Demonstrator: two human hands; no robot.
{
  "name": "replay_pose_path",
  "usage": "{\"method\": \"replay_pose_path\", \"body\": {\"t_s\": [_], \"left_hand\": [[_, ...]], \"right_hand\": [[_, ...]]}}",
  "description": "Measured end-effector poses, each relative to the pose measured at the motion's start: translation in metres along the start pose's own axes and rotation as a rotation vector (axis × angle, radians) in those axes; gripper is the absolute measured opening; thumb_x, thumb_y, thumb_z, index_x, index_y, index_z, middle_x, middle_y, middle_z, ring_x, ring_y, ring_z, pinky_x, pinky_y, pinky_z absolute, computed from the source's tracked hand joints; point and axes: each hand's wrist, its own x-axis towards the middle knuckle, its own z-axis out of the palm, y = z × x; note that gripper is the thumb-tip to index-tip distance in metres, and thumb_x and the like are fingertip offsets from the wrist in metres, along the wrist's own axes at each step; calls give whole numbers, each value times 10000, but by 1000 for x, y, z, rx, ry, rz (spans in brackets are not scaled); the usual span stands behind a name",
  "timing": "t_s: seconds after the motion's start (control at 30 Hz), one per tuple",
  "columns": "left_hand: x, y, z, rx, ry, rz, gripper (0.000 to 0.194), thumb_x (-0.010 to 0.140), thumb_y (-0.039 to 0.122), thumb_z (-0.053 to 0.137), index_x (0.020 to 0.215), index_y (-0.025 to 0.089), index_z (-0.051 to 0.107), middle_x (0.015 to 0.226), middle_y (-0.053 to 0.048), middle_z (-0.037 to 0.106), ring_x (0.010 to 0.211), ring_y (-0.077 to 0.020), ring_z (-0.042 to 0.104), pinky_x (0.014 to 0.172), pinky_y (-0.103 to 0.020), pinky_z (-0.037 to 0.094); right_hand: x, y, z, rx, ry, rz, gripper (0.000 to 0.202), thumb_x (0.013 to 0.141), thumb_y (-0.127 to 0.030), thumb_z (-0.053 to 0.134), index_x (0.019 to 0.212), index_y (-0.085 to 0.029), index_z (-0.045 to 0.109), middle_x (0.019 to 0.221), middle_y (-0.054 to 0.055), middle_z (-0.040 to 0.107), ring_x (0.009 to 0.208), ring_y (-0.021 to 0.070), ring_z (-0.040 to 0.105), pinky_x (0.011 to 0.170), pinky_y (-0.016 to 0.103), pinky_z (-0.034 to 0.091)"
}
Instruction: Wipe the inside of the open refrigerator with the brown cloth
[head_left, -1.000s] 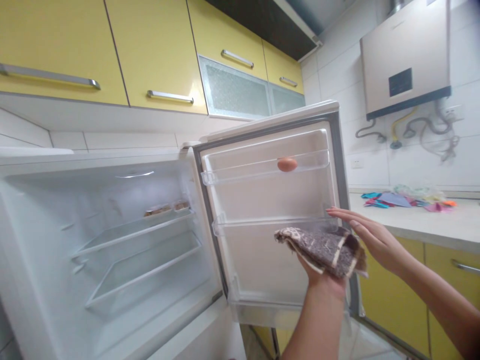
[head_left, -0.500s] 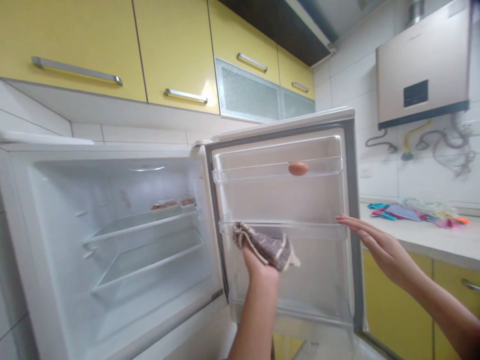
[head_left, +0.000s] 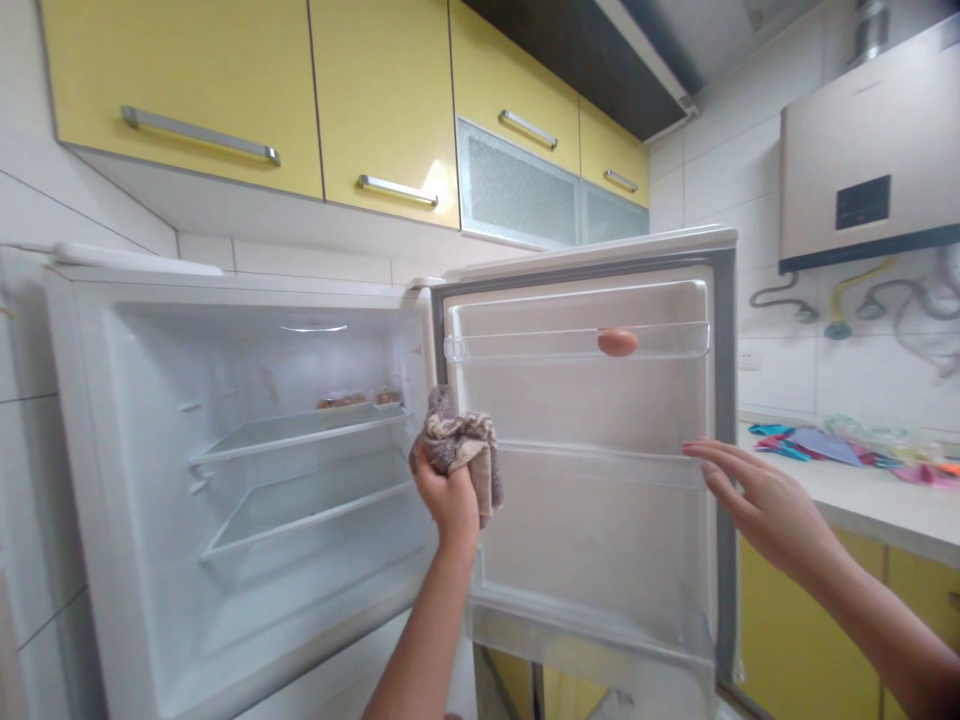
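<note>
My left hand (head_left: 448, 497) is closed around a bunched brown-and-cream cloth (head_left: 469, 450), at the hinge side of the open fridge door (head_left: 585, 550). Part of the cloth covers the left end of the middle clear door shelf (head_left: 600, 465). My right hand (head_left: 757, 495) reaches the outer edge of the door with its fingers stretched out, close to the right end of that shelf. Whether the fingertips touch it I cannot tell. A single brown egg (head_left: 618, 343) lies in the upper door shelf (head_left: 525, 347).
Inside the fridge, packed food (head_left: 343, 400) sits at the back of the upper glass shelf (head_left: 262, 440). Colourful cloths and plastic bags (head_left: 832, 440) lie on the white counter (head_left: 915, 520). Yellow cabinets (head_left: 382, 90) hang above; a water heater (head_left: 840, 150) is on the right wall.
My left hand has moved the cloth left along the middle door shelf to the hinge side, and the cloth is more bunched. My right hand stays by the door edge. The view has shifted slightly.
</note>
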Motion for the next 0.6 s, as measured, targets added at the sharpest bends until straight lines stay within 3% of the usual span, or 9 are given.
{"method": "replay_pose_path", "body": {"t_s": [0.07, 0.17, 0.27, 0.37, 0.5, 0.6], "left_hand": [[1, 16, 7, 24, -90, 59, 431, 729, 245, 695, 1158, 241, 666, 1205, -57, 713, 1199, -273, 627, 1120, -450, 441], [-10, 44, 26, -32, -272, 127, 495, 726, 163, 657, 1210, 259, 671, 1248, -42, 712, 1249, -278, 609, 1162, -444, 411], [-32, 64, 51, -170, -461, 81, 561, 732, 164, 647, 1285, 261, 640, 1300, -46, 697, 1279, -282, 594, 1184, -458, 388], [-49, 74, 71, -285, -707, 111, 627, 783, 229, 631, 1405, 250, 553, 1467, -77, 592, 1410, -290, 482, 1243, -490, 291], [-47, 75, 74, -238, -966, 289, 757, 789, 221, 625, 1521, 223, 431, 1644, -100, 365, 1546, -281, 274, 1289, -474, 175], [-31, 68, 57, -105, -1065, 373, 696, 782, 276, 694, 1455, 272, 518, 1578, -101, 468, 1496, -300, 372, 1266, -495, 246]], "right_hand": [[7, -24, 5, 20, -18, -40, 512, 961, -593, 393, 1145, -248, 725, 1260, 117, 726, 1287, 350, 612, 1141, 638, 419], [14, -73, 18, 167, -85, -125, 509, 961, -597, 436, 1279, -268, 658, 1357, 92, 678, 1364, 314, 550, 1211, 608, 333], [18, -120, 33, 432, -167, -85, 602, 910, -679, 484, 1280, -234, 649, 1318, 109, 698, 1294, 353, 601, 1128, 581, 451], [25, -148, 47, 782, -160, 143, 600, 838, -706, 588, 1144, -199, 683, 1151, 117, 757, 1131, 354, 685, 1002, 517, 561], [44, -136, 58, 1066, 101, 404, 572, 796, -582, 699, 1225, -213, 609, 1180, 110, 742, 1089, 321, 702, 947, 471, 593], [59, -100, 47, 914, 147, 361, 579, 872, -562, 563, 1326, -204, 535, 1071, 112, 758, 951, 323, 724, 792, 466, 618]]}}
